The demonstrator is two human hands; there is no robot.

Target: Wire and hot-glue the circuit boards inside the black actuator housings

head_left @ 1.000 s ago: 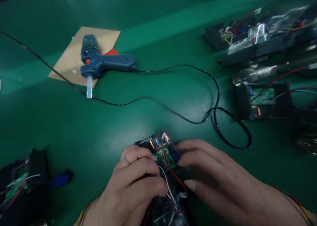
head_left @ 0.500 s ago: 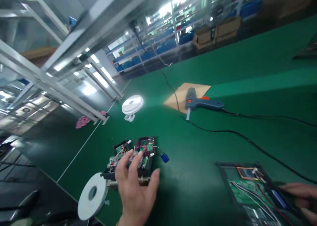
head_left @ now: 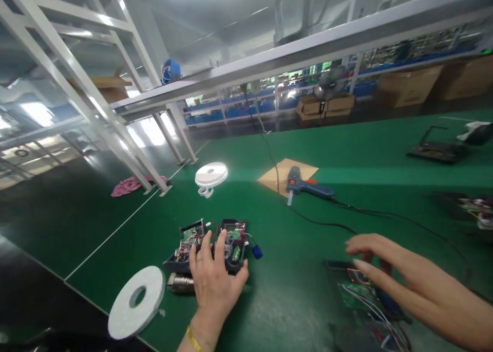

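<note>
My left hand lies with fingers spread on a black open device case full of green boards and red and white wires, at the table's near left. A small blue part hangs off that case on a wire. My right hand hovers with fingers stretched out flat just above a second open case with a green circuit board and loose wires. It holds nothing.
A white tape roll and a metal cylinder lie by the left case. A blue glue gun rests on brown cardboard, its black cable trailing right. Another white roll sits farther back. More assemblies lie far right.
The view has swung up from the table to the hall. My left hand went from the board to the left case; my right hand let go of the board and lifted.
</note>
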